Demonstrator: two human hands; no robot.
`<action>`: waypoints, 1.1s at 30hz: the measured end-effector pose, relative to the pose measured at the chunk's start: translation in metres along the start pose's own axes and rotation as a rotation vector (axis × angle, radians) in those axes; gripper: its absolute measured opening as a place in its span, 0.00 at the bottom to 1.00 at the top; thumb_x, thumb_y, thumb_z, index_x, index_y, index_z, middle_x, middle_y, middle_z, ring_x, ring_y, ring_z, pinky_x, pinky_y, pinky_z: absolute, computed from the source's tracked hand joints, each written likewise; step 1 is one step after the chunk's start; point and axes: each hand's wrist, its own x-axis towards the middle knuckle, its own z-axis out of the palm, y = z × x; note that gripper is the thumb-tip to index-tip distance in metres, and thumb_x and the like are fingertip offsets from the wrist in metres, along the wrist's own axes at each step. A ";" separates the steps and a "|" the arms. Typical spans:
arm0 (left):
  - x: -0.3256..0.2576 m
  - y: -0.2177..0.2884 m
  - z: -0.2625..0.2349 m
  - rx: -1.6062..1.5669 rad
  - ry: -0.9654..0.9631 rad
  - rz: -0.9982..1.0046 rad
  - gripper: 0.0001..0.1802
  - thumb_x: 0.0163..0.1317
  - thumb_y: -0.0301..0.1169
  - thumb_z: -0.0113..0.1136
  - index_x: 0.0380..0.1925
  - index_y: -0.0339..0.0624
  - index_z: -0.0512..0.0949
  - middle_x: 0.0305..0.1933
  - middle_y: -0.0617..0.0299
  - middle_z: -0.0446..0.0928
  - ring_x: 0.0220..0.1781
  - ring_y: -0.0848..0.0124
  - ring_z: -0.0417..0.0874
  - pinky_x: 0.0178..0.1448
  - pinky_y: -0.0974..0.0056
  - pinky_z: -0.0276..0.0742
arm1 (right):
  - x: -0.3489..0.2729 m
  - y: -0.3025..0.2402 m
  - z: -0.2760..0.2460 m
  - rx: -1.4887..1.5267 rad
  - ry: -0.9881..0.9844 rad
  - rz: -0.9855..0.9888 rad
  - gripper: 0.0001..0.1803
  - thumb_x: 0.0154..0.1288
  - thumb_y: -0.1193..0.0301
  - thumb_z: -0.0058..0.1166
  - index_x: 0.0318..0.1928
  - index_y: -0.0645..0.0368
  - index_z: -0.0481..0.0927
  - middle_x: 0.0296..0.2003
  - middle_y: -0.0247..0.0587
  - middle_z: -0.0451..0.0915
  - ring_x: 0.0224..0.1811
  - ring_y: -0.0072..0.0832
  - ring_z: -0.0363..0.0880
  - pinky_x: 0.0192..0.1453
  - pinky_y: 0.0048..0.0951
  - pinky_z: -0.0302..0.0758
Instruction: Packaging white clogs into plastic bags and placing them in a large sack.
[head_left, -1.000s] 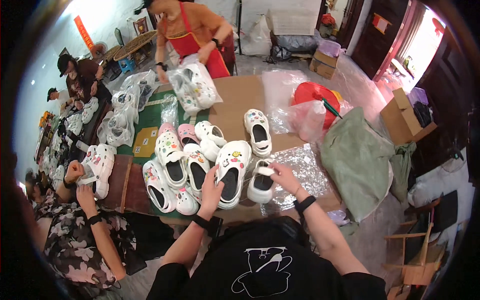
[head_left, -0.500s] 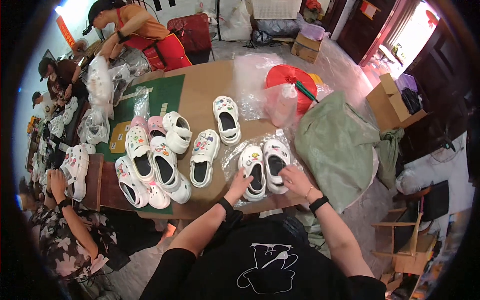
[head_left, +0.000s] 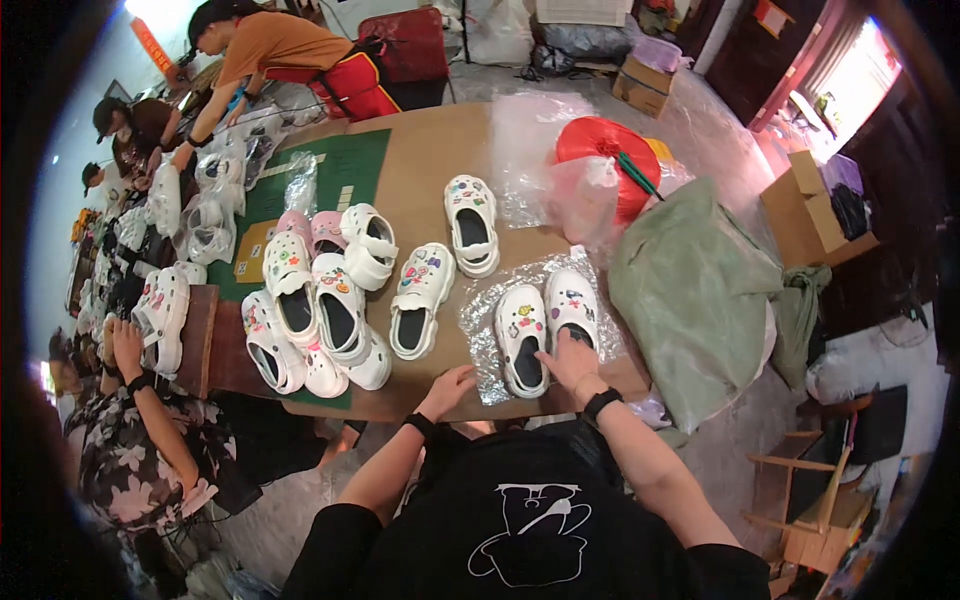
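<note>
Two white clogs with coloured charms (head_left: 545, 322) lie side by side on a clear plastic bag (head_left: 490, 320) near the table's front edge. My right hand (head_left: 568, 366) rests on the heel ends of this pair, fingers spread over them. My left hand (head_left: 448, 388) lies flat on the brown tabletop (head_left: 420, 190) at the bag's front left corner, holding nothing. Another white clog (head_left: 416, 298) lies just left of the bag, and one more (head_left: 472, 224) further back.
A heap of white and pink clogs (head_left: 320, 300) covers the left of the table beside a green mat (head_left: 330, 170). A grey-green sack (head_left: 690, 290) and red bag (head_left: 600, 165) sit at right. Other people work at left and at the far end, with bagged clogs.
My view has shifted, so the table sits higher. My left hand has come off the pair and dropped to the tabletop in front of the bag; my right hand stays on the clogs.
</note>
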 end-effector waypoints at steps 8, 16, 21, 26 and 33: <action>-0.017 -0.014 -0.015 0.311 0.122 0.172 0.22 0.59 0.32 0.56 0.54 0.38 0.71 0.57 0.47 0.71 0.61 0.52 0.70 0.63 0.57 0.67 | 0.018 0.003 0.020 0.037 0.094 0.080 0.21 0.57 0.61 0.50 0.45 0.60 0.64 0.23 0.56 0.79 0.27 0.53 0.79 0.33 0.51 0.74; 0.061 -0.015 -0.044 0.380 0.309 0.250 0.37 0.55 0.27 0.59 0.65 0.40 0.57 0.70 0.43 0.52 0.69 0.46 0.57 0.69 0.55 0.61 | -0.028 0.039 0.010 -0.160 0.049 0.055 0.18 0.58 0.65 0.53 0.44 0.60 0.64 0.22 0.52 0.79 0.25 0.50 0.79 0.29 0.49 0.73; 0.089 -0.006 -0.069 0.224 0.389 0.125 0.47 0.54 0.31 0.62 0.69 0.34 0.46 0.72 0.37 0.47 0.73 0.45 0.50 0.72 0.56 0.54 | -0.035 0.039 0.013 -0.120 0.051 0.138 0.20 0.56 0.66 0.53 0.46 0.59 0.64 0.24 0.58 0.78 0.28 0.56 0.78 0.32 0.52 0.73; 0.082 0.004 -0.077 0.233 0.377 0.228 0.29 0.55 0.28 0.60 0.59 0.37 0.67 0.66 0.43 0.60 0.66 0.48 0.62 0.68 0.57 0.60 | -0.030 0.040 0.019 -0.145 0.050 0.148 0.21 0.57 0.65 0.54 0.47 0.60 0.63 0.26 0.58 0.79 0.28 0.55 0.79 0.34 0.51 0.74; 0.050 0.020 -0.078 0.409 0.782 -0.041 0.17 0.56 0.28 0.57 0.47 0.44 0.77 0.58 0.50 0.67 0.61 0.54 0.64 0.61 0.52 0.63 | -0.026 0.044 0.016 -0.131 0.033 0.244 0.22 0.56 0.64 0.55 0.47 0.61 0.64 0.27 0.59 0.80 0.32 0.54 0.80 0.37 0.50 0.74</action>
